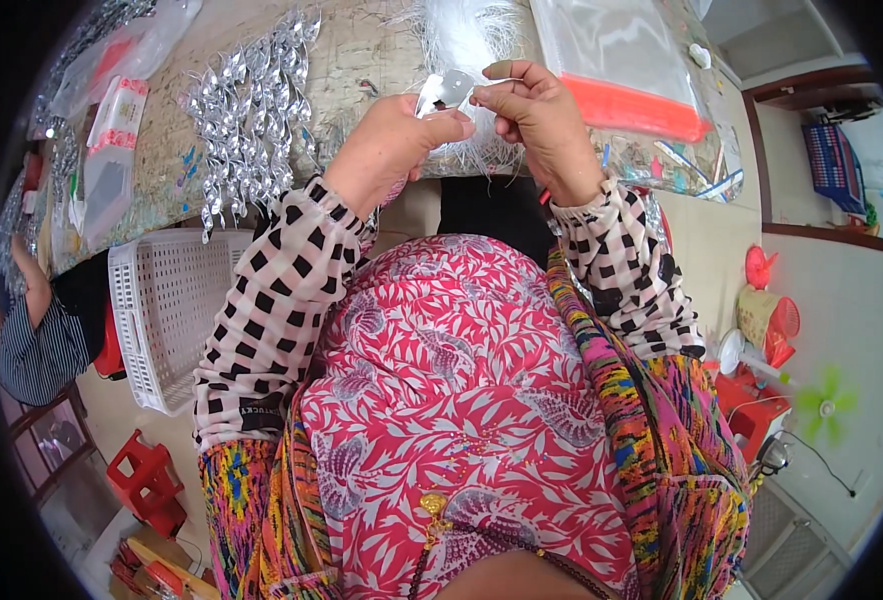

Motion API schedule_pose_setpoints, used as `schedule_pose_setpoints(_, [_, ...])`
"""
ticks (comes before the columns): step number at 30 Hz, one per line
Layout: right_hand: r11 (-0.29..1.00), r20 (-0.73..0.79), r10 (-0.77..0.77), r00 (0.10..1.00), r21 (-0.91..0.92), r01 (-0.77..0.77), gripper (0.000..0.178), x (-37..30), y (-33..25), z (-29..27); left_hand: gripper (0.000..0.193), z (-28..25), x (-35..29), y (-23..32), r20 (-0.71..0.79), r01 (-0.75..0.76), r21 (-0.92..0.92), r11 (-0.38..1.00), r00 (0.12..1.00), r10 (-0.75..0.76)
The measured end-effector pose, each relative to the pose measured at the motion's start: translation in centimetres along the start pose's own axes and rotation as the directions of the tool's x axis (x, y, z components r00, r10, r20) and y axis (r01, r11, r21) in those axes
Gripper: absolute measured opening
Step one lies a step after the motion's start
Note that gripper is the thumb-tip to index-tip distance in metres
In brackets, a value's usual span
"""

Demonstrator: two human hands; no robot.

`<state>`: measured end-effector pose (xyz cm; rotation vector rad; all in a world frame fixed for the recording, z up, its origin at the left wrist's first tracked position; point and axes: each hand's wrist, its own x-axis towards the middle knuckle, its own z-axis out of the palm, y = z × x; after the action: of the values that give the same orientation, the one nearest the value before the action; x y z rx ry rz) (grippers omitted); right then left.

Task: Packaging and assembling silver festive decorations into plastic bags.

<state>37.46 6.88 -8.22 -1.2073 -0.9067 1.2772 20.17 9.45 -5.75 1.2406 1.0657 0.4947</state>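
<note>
My left hand (394, 140) pinches a small, shiny silver-white card (451, 89) with a dark cut-out, thumb on top. Just right of it, my right hand (550, 125) has thumb and forefinger pressed together near the card's edge. Whatever lies between those fingertips is too small to make out. Under and beyond both hands, a bundle of fine white strands (467, 35) spreads over the worn tabletop (372, 45). Left of my left hand lie several rows of twisted silver foil spirals (252, 115), their ends hanging over the table edge.
Clear plastic bags with a red band (627, 105) lie at the right. More plastic packets (117, 130) sit far left, near a person in a striped top (37, 340). A white plastic crate (177, 310) stands below the table, a red stool (147, 485) behind it. A green fan (824, 404) is at right.
</note>
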Motion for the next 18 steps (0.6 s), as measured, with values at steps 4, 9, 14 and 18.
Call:
schedule_pose_setpoints(4, [1.0, -0.01, 0.0, 1.0, 0.0, 0.0, 0.025, 0.0, 0.4, -0.3, 0.027, -0.4, 0.0, -0.1, 0.008, 0.004, 0.017, 1.0, 1.0, -0.005])
schedule_pose_setpoints(9, [1.0, -0.008, -0.005, 1.0, -0.005, 0.005, 0.025, 0.0, 0.8, -0.8, 0.03, -0.7, 0.2, -0.5, -0.011, 0.035, 0.061, 0.998, 0.999, -0.034])
schedule_pose_setpoints(14, [0.999, 0.02, -0.03, 0.999, -0.035, 0.031, 0.025, 0.1, 0.8, -1.1, 0.03, -0.5, -0.6, 0.2, -0.028, 0.025, 0.022, 0.999, 0.999, -0.025])
schedule_pose_setpoints(18, [1.0, 0.01, -0.007, 1.0, -0.029, 0.008, 0.025, 0.3, 0.6, -1.0, 0.029, -0.9, -0.5, 0.0, -0.02, 0.013, 0.008, 1.0, 1.0, -0.013])
